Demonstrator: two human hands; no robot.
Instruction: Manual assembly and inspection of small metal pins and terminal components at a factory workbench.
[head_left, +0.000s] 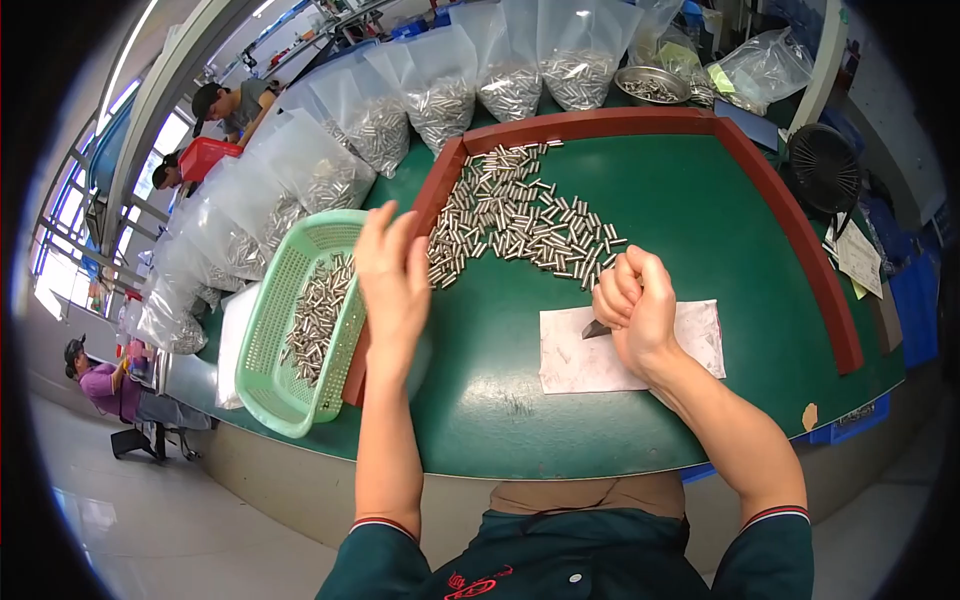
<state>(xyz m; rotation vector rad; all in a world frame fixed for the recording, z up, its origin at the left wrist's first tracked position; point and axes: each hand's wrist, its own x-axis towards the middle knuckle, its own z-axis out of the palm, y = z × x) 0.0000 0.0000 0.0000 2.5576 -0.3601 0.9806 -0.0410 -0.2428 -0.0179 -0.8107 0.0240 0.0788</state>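
My left hand (pixel 392 275) is raised by the brown rail, beside the right rim of the light green plastic basket (pixel 262 325); its fingers are apart and nothing shows in them. Metal pins (pixel 315 320) lie heaped inside the basket. On the green tabletop (pixel 480 370), a wide spread of loose metal pins (pixel 530 225) lies beyond my hands. My right hand (pixel 637 305) is closed in a fist above a smudged white sheet (pixel 570 368). Out of its left side sticks the tip of a dark tool (pixel 597 328); the rest of it is hidden by my fingers.
A raised brown rail (pixel 600 122) borders the work area at the back and sides. Clear bags of pins (pixel 440 100) line the left and far edges. A metal bowl (pixel 652 85) stands at the back, a black fan (pixel 824 170) at right. Other people (pixel 125 390) sit at far left.
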